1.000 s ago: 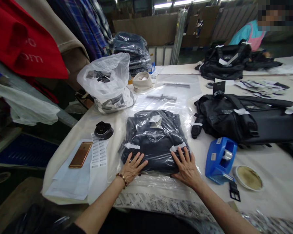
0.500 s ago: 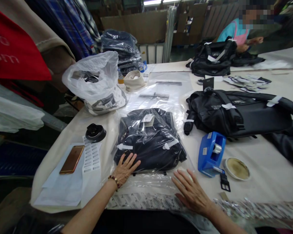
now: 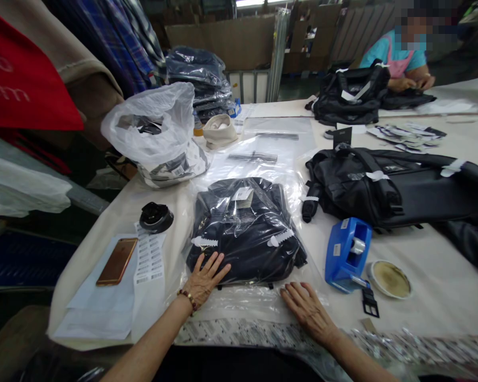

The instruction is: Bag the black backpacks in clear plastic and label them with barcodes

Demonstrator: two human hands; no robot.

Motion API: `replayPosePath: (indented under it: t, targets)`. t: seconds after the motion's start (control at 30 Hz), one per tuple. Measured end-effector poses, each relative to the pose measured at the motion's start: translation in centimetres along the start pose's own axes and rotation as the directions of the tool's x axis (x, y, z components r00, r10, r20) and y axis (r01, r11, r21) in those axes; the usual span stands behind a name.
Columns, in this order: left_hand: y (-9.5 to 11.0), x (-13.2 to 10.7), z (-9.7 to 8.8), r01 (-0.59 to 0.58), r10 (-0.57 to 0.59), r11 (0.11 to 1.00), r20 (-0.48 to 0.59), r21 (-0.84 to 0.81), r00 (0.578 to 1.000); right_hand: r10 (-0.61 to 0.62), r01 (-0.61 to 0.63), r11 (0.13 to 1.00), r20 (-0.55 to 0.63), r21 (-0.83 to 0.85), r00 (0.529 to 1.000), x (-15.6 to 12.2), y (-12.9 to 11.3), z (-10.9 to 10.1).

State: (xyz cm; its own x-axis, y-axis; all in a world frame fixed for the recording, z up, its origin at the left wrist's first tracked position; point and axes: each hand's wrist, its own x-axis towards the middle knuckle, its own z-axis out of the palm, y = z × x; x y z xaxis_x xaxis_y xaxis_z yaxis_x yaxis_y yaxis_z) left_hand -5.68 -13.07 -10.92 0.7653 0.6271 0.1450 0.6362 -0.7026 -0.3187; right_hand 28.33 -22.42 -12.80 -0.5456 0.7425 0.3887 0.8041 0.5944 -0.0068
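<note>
A black backpack [image 3: 242,239] lies flat on the table inside a clear plastic bag [image 3: 239,305], with a white tag and two white paper strips showing through. My left hand [image 3: 204,279] rests on the lower left corner of the bagged backpack, fingers spread. Just off its lower right corner, my right hand [image 3: 307,309] lies palm down on the plastic, fingers stretched out and slightly bent. Neither hand grips anything.
To the right are a blue tape dispenser [image 3: 347,254], a round dish [image 3: 391,279], a black buckle [image 3: 369,302] and another black backpack [image 3: 398,183]. A phone [image 3: 117,261] and label sheet [image 3: 150,257] lie left. Farther back stands a white plastic sack [image 3: 155,127]; a co-worker [image 3: 406,63] is opposite.
My right hand has settled flatter onto the plastic, its fingers closer together. My left hand stays on the bagged backpack. The co-worker's hands have come down to the dark item before them.
</note>
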Motion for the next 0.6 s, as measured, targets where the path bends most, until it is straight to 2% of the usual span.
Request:
replayPosePath:
  t: [0.13, 0.2, 0.37, 0.6]
  targets:
    - [0.0, 0.1, -0.2, 0.007, -0.007, 1.000, -0.009, -0.014, 1.000, -0.004, 0.008, 0.992, -0.027, 0.127, 1.000, 1.0, -0.2, -0.7]
    - [0.1, 0.1, -0.2, 0.003, -0.003, 1.000, -0.021, -0.026, 1.000, 0.036, -0.035, 0.984, -0.001, 0.173, 0.999, 1.9, -0.1, -1.2]
    - [-0.2, 0.2, -0.9, -0.013, 0.011, 0.996, -0.018, -0.093, 1.000, 0.160, -0.164, 0.980, 0.045, 0.113, 0.986, 4.1, 1.2, -1.4]
    - [-0.7, -0.7, -3.9, -0.156, 0.141, 0.932, -0.071, -0.328, 0.987, 0.212, -0.218, 0.973, 0.082, 0.075, 0.974, 4.7, 1.9, -0.6]
